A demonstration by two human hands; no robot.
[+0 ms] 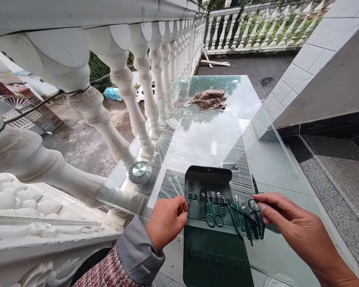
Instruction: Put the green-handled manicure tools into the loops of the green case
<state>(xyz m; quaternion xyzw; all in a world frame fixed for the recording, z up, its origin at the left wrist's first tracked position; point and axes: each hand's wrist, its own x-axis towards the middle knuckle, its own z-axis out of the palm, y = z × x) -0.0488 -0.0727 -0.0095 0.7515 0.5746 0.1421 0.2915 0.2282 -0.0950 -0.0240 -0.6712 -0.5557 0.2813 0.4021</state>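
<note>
One open dark green leather manicure case (215, 255) lies on the clear glass table (203, 139). About four metal tools are strapped inside it, including one pair of green-handled scissors (214, 215). The left hand (167, 223) is curled at the case's left edge; I cannot tell whether it grips. The right hand (290, 227) has thumb and forefinger closed on one slim dark green tool (259, 223). Several loose green tools (242, 215) lie just left of that pinch.

The table top (257, 159) is clear glass, smooth and very shiny, like a mirror. The case (215, 255) looks like dark green leather, soft and dull. The tools (245, 219) are thin green metal. The round cap (140, 170) is shiny silver metal. The cloth (210, 99) is brown and fluffy. The railing posts (122, 79) are white stone, rough and dirty.
</note>
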